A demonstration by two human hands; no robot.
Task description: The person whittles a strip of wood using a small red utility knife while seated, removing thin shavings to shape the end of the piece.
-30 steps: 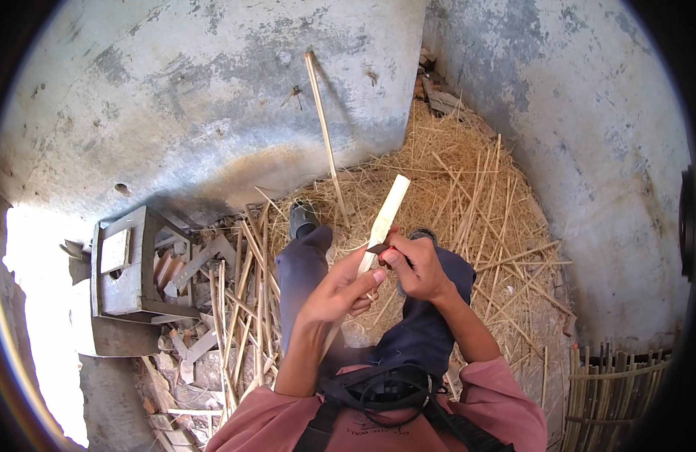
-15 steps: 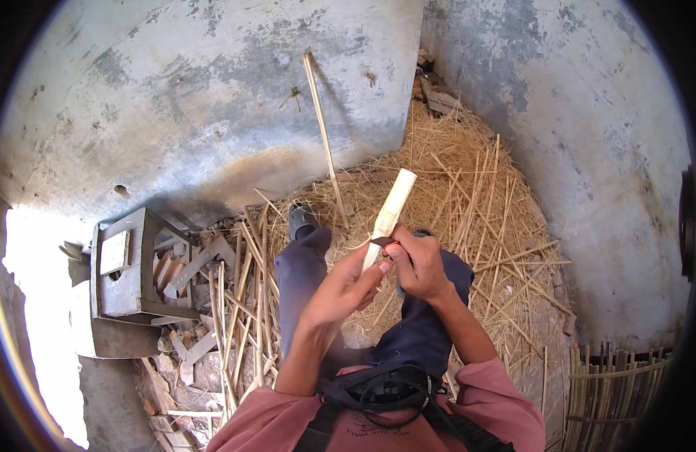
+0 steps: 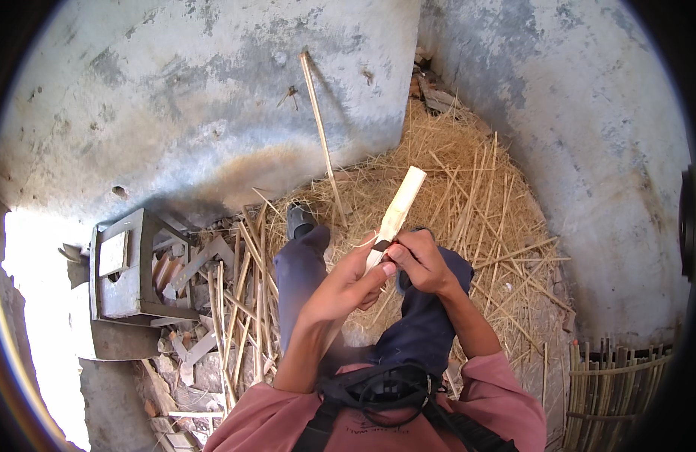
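Observation:
My left hand (image 3: pixel 351 282) is closed around the lower part of a pale split bamboo piece (image 3: pixel 403 200). The piece slants up and to the right, its flat end pointing away from me, with a knobbly joint partway along. In my right hand (image 3: pixel 423 261) is a small knife (image 3: pixel 381 245). Its dark blade lies across the bamboo just below the joint, while the handle is hidden in my fingers. Close to my left fingertips, a thin curled shaving (image 3: pixel 367 242) sticks out. Both hands are held over my lap, between my knees.
Straw-like shavings (image 3: pixel 431 143) and loose strips cover the floor ahead. One long stick (image 3: pixel 319 120) leans on the wall. To the left stand a wooden box (image 3: pixel 126 297) and several long sticks (image 3: pixel 246 309). A slatted basket (image 3: pixel 615 392) is at lower right.
The bamboo piece's far end has swung a little to the right. Its joint has shifted slightly right as well. Both hands keep their hold, with the blade still against the bamboo.

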